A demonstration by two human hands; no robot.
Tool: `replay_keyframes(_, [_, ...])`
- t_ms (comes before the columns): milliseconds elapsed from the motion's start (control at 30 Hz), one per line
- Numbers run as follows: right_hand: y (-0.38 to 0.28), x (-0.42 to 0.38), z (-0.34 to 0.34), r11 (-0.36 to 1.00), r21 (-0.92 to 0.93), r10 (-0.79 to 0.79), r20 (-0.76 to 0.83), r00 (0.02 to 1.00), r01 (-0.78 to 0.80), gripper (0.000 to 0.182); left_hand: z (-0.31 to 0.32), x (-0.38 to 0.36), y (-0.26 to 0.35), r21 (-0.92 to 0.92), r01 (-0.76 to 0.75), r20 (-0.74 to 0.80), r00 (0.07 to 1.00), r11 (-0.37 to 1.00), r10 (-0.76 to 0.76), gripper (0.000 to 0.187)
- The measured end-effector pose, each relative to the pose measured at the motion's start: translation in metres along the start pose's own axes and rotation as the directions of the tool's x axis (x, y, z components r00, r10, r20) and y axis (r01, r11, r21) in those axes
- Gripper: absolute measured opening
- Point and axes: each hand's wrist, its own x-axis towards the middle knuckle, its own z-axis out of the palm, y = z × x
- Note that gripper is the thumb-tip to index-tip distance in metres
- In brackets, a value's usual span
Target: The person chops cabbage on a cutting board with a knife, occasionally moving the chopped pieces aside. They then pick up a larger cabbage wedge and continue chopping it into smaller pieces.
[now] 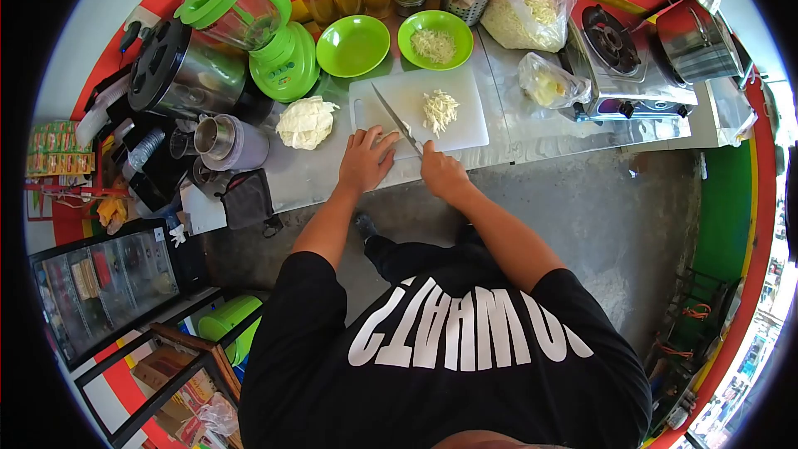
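Black shirt nearest me. At the board's near edge, my left hand is resting open, fingers extended beside the blade; my right hand is gripping the knife by its handle, blade slanting over the white board. Shredded pile is lying right of the blade, pale leafy head sitting left of the board. Farther: two green bowls, the right one holding shreds.

Both forearms reach up from the lower part of the frame to its upper middle, the left hand palm down with fingers spread, pointing up and right, and the right hand closed in a grip just beside it.
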Motion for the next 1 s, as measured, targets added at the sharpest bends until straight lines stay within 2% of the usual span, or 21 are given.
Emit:
replay_keyframes(100, [0.019, -0.008, -0.002, 0.996, 0.009, 0.088, 0.048, 0.995, -0.089, 0.029, 0.0, -0.001, 0.001, -0.007, -0.013, 0.001, 1.0, 1.0, 0.013, 0.039])
replay_keyframes(200, [0.03, -0.019, -0.009, 0.99, -0.018, 0.143, 0.015, 0.99, -0.142, 0.027, 0.002, -0.001, -0.001, -0.019, -0.001, 0.022, 1.0, 1.0, 0.002, 0.036])
replay_keyframes(333, [0.02, -0.034, -0.022, 0.986, 0.025, 0.163, 0.002, 0.987, -0.163, 0.026, 0.004, 0.001, -0.004, -0.06, -0.031, -0.019, 0.999, 0.998, 0.029, 0.033])
replay_keyframes(400, [0.009, -0.04, -0.024, 0.985, 0.133, 0.116, -0.026, 0.993, -0.111, 0.03, 0.004, 0.0, -0.006, -0.064, -0.062, -0.011, 0.998, 0.996, 0.061, 0.034])
replay_keyframes(600, [-0.02, -0.043, -0.016, 0.965, 0.229, 0.134, -0.023, 0.991, -0.125, 0.036, 0.001, -0.003, -0.008, -0.088, -0.121, -0.053, 0.992, 0.989, 0.117, 0.033])
replay_keyframes(667, [-0.019, -0.038, -0.014, 0.972, 0.204, 0.116, -0.002, 0.993, -0.113, 0.035, 0.005, -0.003, -0.003, -0.095, -0.125, -0.092, 0.989, 0.988, 0.116, 0.033])
replay_keyframes(733, [-0.012, -0.029, -0.008, 0.976, 0.196, 0.091, 0.018, 0.996, -0.093, 0.034, 0.012, 0.0, 0.001, -0.205, -0.085, -0.163, 0.985, 0.975, 0.052, 0.027])
replay_keyframes(800, [0.002, -0.019, -0.003, 0.991, 0.13, 0.029, 0.069, 0.997, -0.038, 0.03, 0.011, 0.006, 0.006, -0.188, -0.041, -0.118, 0.993, 0.981, 0.019, 0.026])
replay_keyframes(900, [-0.006, -0.022, -0.037, 0.998, 0.057, -0.014, 0.137, 0.99, 0.007, 0.028, 0.006, 0.019, 0.012, -0.158, 0.022, -0.049, 0.998, 0.987, -0.03, 0.026])
replay_keyframes(1000, [-0.014, -0.022, -0.058, 0.999, 0.015, 0.025, 0.153, 0.988, -0.028, 0.026, 0.006, 0.026, 0.017, -0.155, 0.034, -0.013, 0.999, 0.987, -0.036, 0.026])
